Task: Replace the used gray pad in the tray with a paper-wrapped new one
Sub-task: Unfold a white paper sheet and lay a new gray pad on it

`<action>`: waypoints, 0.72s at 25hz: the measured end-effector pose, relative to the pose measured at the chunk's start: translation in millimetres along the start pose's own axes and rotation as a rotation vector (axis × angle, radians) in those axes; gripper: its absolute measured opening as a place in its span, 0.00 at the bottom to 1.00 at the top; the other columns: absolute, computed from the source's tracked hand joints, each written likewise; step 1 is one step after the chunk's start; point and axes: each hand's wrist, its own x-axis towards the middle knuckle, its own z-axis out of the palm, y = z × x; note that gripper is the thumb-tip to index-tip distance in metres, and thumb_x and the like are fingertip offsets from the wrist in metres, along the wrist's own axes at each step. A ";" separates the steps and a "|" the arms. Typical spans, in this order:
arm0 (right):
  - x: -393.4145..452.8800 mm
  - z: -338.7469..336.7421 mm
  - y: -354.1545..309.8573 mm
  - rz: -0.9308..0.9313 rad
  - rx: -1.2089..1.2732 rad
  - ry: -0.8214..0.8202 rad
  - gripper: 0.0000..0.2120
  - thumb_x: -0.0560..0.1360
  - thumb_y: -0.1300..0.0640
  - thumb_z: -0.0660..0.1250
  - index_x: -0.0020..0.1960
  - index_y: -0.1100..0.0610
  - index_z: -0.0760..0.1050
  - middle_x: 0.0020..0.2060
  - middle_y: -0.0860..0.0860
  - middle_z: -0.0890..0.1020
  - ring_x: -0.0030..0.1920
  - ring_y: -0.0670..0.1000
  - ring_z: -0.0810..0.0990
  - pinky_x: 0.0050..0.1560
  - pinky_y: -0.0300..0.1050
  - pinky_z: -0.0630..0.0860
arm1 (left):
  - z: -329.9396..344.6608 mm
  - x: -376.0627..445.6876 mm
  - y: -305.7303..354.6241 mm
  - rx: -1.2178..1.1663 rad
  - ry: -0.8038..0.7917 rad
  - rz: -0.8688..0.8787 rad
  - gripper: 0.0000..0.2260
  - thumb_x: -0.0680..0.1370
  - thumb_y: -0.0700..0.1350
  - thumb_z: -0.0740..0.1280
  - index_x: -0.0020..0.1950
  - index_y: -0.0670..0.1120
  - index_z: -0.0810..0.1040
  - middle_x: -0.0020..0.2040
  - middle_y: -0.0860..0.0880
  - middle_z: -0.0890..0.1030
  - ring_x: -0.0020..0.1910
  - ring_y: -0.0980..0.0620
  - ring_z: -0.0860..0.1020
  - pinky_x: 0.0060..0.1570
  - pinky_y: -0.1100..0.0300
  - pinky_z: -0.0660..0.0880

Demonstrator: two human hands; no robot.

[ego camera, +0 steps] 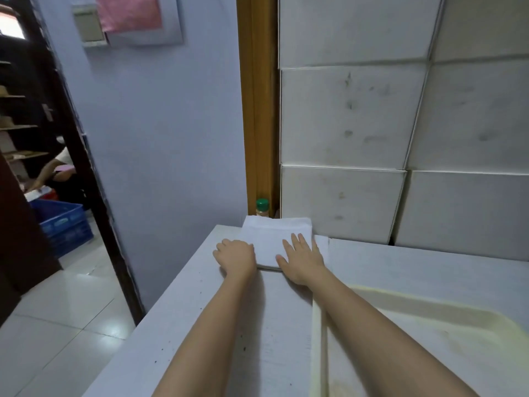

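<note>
A flat stack of white paper point(274, 234) lies at the far corner of the white table point(200, 310). My left hand point(236, 257) curls around the stack's left edge, fingers bent over it. My right hand point(302, 259) lies flat on top of the stack with its fingers spread. A yellowish tray point(429, 339) with a stained bare floor sits at the near right; my right forearm crosses its left rim. No gray pad shows in the tray.
White cartons point(357, 116) are stacked against the wall behind the table. A green-capped bottle point(262, 207) stands in the corner behind the paper. To the left a doorway opens onto a blue crate point(64, 224) and a crouching person point(57, 170).
</note>
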 end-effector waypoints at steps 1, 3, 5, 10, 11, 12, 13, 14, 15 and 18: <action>3.1 1.7 0.4 0.009 -0.008 -0.031 0.29 0.80 0.41 0.41 0.77 0.53 0.43 0.77 0.53 0.44 0.77 0.53 0.40 0.75 0.56 0.36 | 1.3 0.9 2.6 -0.008 0.017 -0.012 0.19 0.81 0.53 0.54 0.63 0.41 0.73 0.64 0.42 0.73 0.63 0.45 0.71 0.61 0.55 0.67; 6.5 3.2 2.2 0.019 0.004 -0.060 0.32 0.79 0.37 0.41 0.77 0.53 0.43 0.77 0.53 0.44 0.77 0.53 0.40 0.75 0.57 0.35 | 2.5 2.2 6.3 -0.015 0.063 -0.015 0.16 0.81 0.50 0.57 0.62 0.42 0.71 0.63 0.42 0.73 0.62 0.45 0.71 0.59 0.56 0.68; 7.3 3.7 3.6 0.019 0.045 -0.074 0.36 0.76 0.33 0.42 0.77 0.52 0.44 0.77 0.53 0.45 0.77 0.53 0.40 0.75 0.58 0.35 | 3.1 3.9 9.7 -0.015 0.086 0.013 0.13 0.80 0.46 0.60 0.62 0.42 0.70 0.62 0.42 0.73 0.61 0.45 0.72 0.58 0.56 0.69; 6.9 -0.8 5.8 -0.107 -0.040 -0.029 0.42 0.73 0.30 0.51 0.77 0.54 0.47 0.77 0.53 0.49 0.77 0.55 0.45 0.75 0.59 0.40 | -9.9 7.7 15.8 -0.179 0.074 0.063 0.15 0.80 0.43 0.59 0.66 0.40 0.65 0.58 0.41 0.78 0.56 0.41 0.78 0.53 0.52 0.74; 7.4 -3.5 5.9 -0.162 -0.065 0.020 0.39 0.74 0.33 0.53 0.76 0.55 0.51 0.76 0.54 0.55 0.76 0.55 0.51 0.75 0.57 0.46 | -14.0 8.7 15.6 -0.198 0.075 0.072 0.17 0.80 0.43 0.58 0.68 0.39 0.63 0.57 0.41 0.80 0.55 0.41 0.79 0.53 0.52 0.74; 7.5 -6.6 6.7 -0.204 -0.054 0.053 0.34 0.76 0.36 0.54 0.74 0.56 0.57 0.73 0.55 0.62 0.74 0.56 0.59 0.73 0.55 0.55 | -17.8 9.6 14.6 -0.242 0.066 0.063 0.18 0.80 0.43 0.58 0.68 0.39 0.62 0.56 0.41 0.80 0.54 0.41 0.79 0.52 0.52 0.75; 6.8 -10.0 7.8 -0.226 -0.003 0.061 0.30 0.77 0.38 0.55 0.71 0.56 0.63 0.69 0.55 0.68 0.70 0.57 0.66 0.67 0.53 0.62 | -20.4 10.3 13.3 -0.312 0.041 0.029 0.18 0.80 0.42 0.59 0.68 0.39 0.62 0.57 0.41 0.79 0.54 0.41 0.79 0.51 0.52 0.75; 5.8 -12.8 8.8 -0.233 0.079 0.052 0.27 0.77 0.39 0.55 0.67 0.56 0.67 0.65 0.54 0.72 0.66 0.57 0.70 0.62 0.52 0.67 | -22.0 12.0 11.7 -0.402 0.002 -0.021 0.18 0.80 0.41 0.60 0.68 0.39 0.62 0.58 0.40 0.79 0.55 0.41 0.79 0.51 0.52 0.76; 4.2 -13.8 10.3 -0.244 0.122 0.055 0.23 0.78 0.41 0.55 0.63 0.57 0.71 0.62 0.54 0.75 0.62 0.56 0.73 0.57 0.50 0.69 | -22.8 14.0 10.0 -0.508 -0.057 -0.075 0.17 0.79 0.40 0.61 0.66 0.38 0.64 0.58 0.40 0.78 0.56 0.40 0.78 0.50 0.53 0.76; 0.6 -13.1 12.3 -0.333 -0.042 0.178 0.12 0.78 0.52 0.56 0.55 0.58 0.71 0.54 0.56 0.78 0.53 0.58 0.77 0.48 0.50 0.71 | -27.6 14.8 5.4 -0.955 -0.269 -0.286 0.12 0.77 0.37 0.64 0.58 0.39 0.68 0.56 0.39 0.76 0.53 0.40 0.78 0.44 0.52 0.79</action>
